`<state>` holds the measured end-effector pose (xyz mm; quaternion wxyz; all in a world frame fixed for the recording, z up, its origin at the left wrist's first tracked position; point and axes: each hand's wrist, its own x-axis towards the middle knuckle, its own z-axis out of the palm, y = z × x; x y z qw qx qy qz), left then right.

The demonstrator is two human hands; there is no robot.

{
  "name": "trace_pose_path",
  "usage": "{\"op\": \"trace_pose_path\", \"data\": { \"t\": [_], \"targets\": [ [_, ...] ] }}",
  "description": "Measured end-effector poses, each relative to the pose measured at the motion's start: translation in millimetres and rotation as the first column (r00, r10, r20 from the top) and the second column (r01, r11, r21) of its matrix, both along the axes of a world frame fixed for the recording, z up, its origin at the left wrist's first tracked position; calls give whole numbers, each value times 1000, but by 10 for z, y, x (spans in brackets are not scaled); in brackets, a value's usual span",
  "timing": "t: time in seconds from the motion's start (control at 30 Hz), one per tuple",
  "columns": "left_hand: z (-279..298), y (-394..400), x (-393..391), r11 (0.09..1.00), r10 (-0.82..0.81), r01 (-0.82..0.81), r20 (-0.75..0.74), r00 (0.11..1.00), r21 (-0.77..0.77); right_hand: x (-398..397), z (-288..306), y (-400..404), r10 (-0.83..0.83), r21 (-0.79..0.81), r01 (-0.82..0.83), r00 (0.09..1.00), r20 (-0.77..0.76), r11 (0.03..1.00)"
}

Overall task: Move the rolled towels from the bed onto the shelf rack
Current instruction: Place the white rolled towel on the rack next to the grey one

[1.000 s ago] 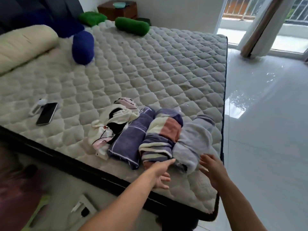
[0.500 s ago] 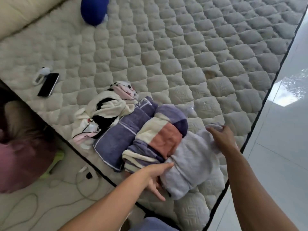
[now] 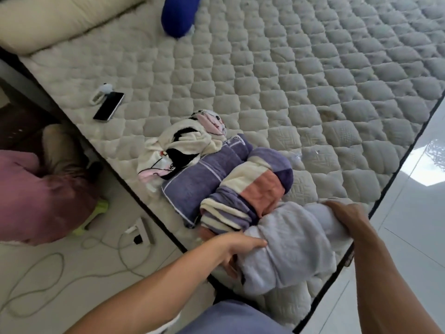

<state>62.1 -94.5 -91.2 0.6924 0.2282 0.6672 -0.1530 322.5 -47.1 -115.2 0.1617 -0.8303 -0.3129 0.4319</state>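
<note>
A: Both hands on the pale lavender rolled towel (image 3: 291,249) at the near right corner of the bed (image 3: 277,97). Left hand (image 3: 237,249) clamped on its near left end, thumb on top, fingers (image 3: 230,267) curled underneath. Right hand (image 3: 346,216) wrapped over the far right end, right by the mattress edge.

B: Lifted or lying flat?

A: Can't tell, looks about level with the mattress. Touching the striped towel (image 3: 248,191) just to its left: purple, cream and orange bands, also rolled.

B: And the other rolls?

A: 2 more in the same row. Plain purple towel (image 3: 199,179) with a thin white line, pressed against the striped one. Then a cream cartoon-print towel (image 3: 183,145) at the far left of the row, looser, partly draped over the purple one.

B: Anything else on the bed?

A: Black phone (image 3: 109,106) well to the left, small white thing (image 3: 101,92) touching it. Blue bolster (image 3: 178,15) at the far edge, cream pillow (image 3: 60,18) far left. Cables (image 3: 101,244) on the floor near left.
</note>
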Motion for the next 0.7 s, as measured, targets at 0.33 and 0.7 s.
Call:
{"op": "trace_pose_path", "data": {
  "t": [0.33, 0.7],
  "targets": [
    [708, -1368, -1711, 888, 230, -175, -80, 970, 425, -1569, 244, -1059, 11, -6, -13, 976, -219, 1000],
    [1385, -4226, -4193, -211, 939, -610, 333, 91, 763, -4733, 1058, -2499, 585, 173, -617, 564, -583, 768]
  ]
}}
